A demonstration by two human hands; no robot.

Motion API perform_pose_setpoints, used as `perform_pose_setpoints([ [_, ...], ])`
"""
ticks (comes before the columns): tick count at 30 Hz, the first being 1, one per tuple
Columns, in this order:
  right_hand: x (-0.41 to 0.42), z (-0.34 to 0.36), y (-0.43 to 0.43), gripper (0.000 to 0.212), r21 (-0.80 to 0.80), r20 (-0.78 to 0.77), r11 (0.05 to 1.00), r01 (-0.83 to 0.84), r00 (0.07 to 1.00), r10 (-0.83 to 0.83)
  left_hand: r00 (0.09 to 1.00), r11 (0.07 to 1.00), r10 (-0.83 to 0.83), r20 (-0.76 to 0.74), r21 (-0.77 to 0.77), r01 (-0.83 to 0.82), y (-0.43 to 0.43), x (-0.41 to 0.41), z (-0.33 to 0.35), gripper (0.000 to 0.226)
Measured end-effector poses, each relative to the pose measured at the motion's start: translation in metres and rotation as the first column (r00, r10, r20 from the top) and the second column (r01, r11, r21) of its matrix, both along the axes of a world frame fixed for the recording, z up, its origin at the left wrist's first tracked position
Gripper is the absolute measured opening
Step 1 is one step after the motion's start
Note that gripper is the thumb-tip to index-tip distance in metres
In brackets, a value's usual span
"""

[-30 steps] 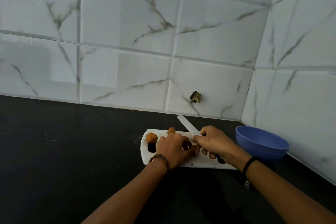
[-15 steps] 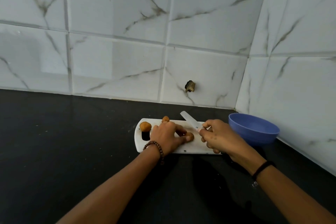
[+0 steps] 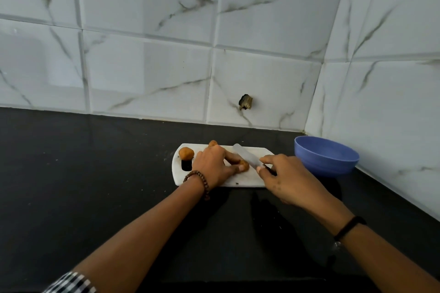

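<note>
The right hand (image 3: 288, 178) has drawn a little to the right of the left hand (image 3: 212, 164), and both forearms reach far over the dark, matte surface (image 3: 95, 173). The left hand's thumb and fingertips pinch a small, rounded orange piece (image 3: 245, 166) near the middle of the white cutting board (image 3: 247, 182). The right hand grips the knife (image 3: 245, 157), whose pale, smooth blade slants far-left just beside that piece. A glossy blue bowl (image 3: 326, 157) sits to the right.
</note>
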State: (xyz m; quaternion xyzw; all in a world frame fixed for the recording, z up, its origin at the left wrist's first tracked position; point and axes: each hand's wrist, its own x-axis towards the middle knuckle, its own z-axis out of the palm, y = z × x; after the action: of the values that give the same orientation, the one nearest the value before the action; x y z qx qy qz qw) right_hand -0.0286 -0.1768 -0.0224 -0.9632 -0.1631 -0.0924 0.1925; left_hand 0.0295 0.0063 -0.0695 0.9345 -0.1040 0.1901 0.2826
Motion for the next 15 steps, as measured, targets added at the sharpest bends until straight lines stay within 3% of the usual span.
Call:
perform_pose_setpoints([
  [15,0.013,-0.006,0.027,0.021,-0.178,0.075,0.979,0.095,0.994,-0.083,0.999,0.999,-0.012,0.030,0.031,0.011,0.000,0.004,-0.002,0.024],
])
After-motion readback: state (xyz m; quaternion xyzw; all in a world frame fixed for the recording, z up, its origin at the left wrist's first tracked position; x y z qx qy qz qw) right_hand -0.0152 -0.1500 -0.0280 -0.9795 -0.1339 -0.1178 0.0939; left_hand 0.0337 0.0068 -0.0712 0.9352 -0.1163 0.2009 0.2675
